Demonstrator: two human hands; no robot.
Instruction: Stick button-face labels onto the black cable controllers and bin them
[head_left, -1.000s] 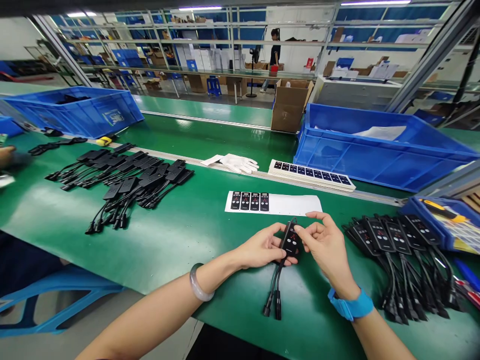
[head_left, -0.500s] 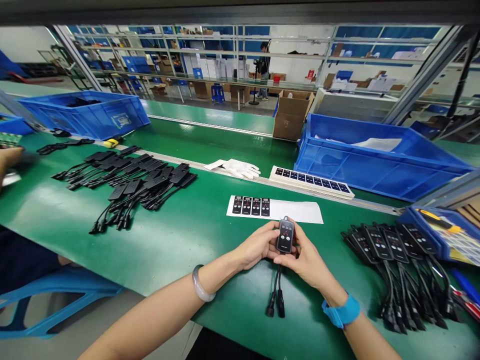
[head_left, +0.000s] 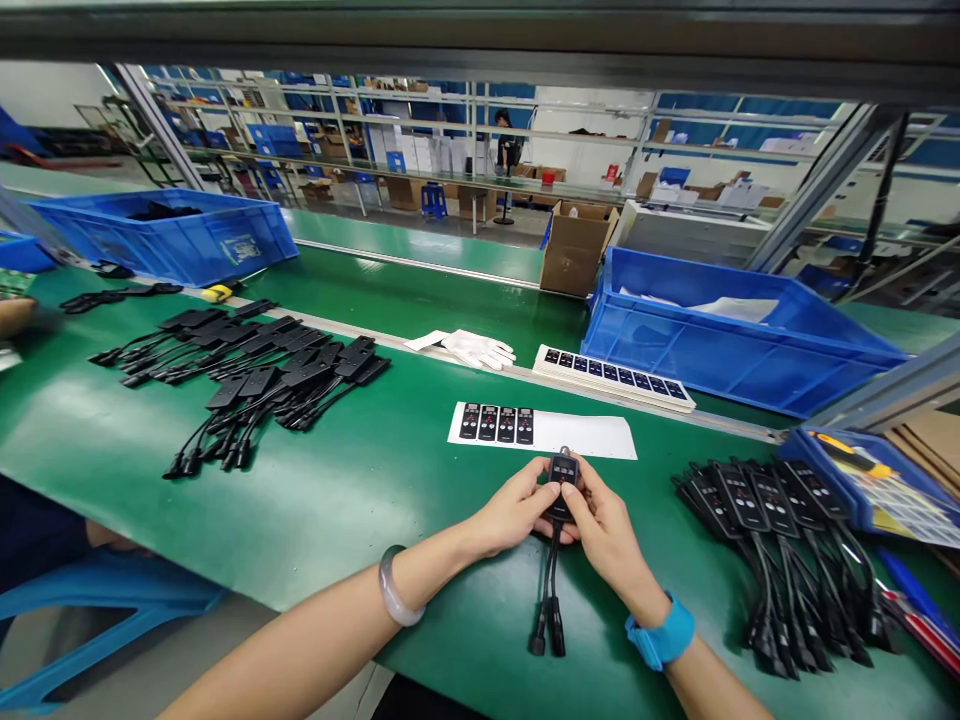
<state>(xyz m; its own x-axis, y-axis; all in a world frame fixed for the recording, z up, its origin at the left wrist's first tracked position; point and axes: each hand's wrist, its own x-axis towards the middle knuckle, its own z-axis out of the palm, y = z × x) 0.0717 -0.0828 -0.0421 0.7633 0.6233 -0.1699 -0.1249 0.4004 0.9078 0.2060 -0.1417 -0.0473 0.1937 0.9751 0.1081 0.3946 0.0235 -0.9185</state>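
Observation:
A small black controller [head_left: 562, 470] with a labelled face is held between both hands, its two cable ends hanging toward me over the green bench. My left hand [head_left: 517, 505] grips its left side, thumb on the face. From the other side my right hand [head_left: 604, 520] holds it, its thumb also pressed on the face. Just beyond lies a white label sheet [head_left: 581, 432] with several black labels at its left end. On the right, several controllers with labelled faces [head_left: 750, 500] lie in a pile; at left is a heap of black controllers [head_left: 300, 370] with cables.
A stack of label sheets [head_left: 615, 380] and a white glove [head_left: 480, 349] lie along the metal rail. Blue bins [head_left: 720, 350] stand behind. A small blue tray [head_left: 817, 450] holds a yellow cutter [head_left: 851, 455]. Another person's hand [head_left: 15, 315] shows at the far left.
Both thumbs have moved onto the controller's face, the right one from its lower edge. The view has shifted slightly, so the bench sits lower in the picture.

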